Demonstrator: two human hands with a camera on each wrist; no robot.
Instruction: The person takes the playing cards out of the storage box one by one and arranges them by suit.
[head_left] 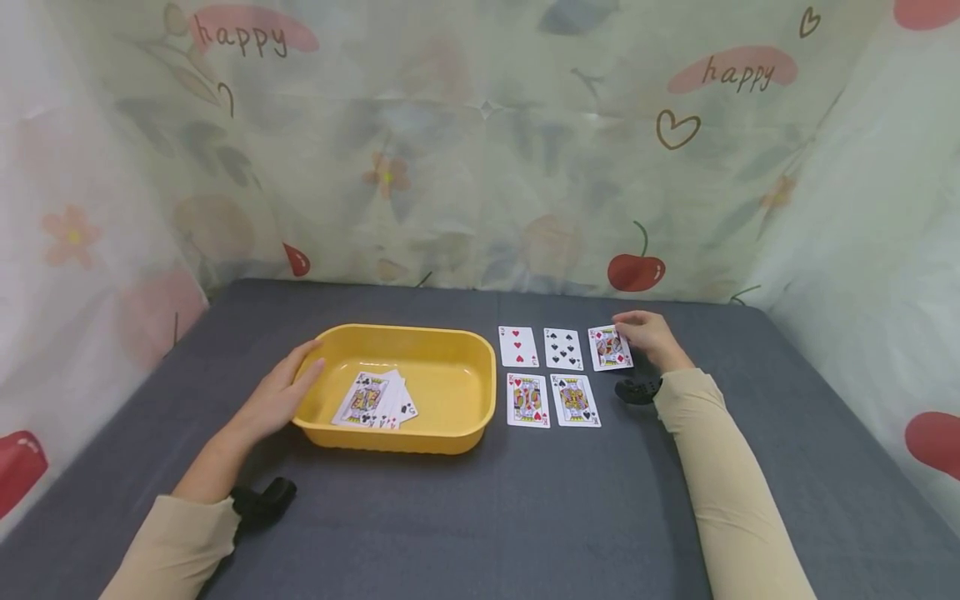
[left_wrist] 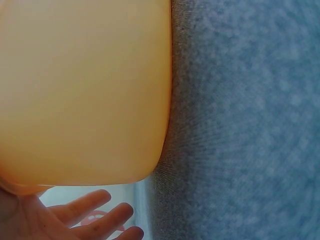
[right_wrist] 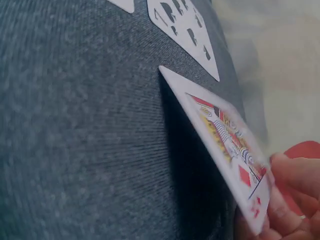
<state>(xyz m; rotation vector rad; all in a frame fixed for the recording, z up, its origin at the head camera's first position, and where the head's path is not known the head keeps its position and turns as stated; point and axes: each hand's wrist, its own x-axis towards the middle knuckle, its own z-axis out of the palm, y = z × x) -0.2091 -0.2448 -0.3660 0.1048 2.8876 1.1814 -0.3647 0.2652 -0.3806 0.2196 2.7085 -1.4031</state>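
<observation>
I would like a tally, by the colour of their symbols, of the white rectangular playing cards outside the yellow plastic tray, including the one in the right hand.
Red symbols: 3 (three of hearts, king of hearts, diamond face card held by the right hand)
Black symbols: 2 (seven of spades, king of spades)
Total: 5 white rectangular playing cards

Diamond face card (head_left: 609,348) pinched in the right hand (head_left: 651,338), face up, tilted, gripped side raised, just right of the seven of spades (head_left: 563,349); yellow tray (head_left: 397,438) over there to the left, upright, face-up cards (head_left: 365,400) overlapping inside, left hand (head_left: 276,393) at its rim.
</observation>
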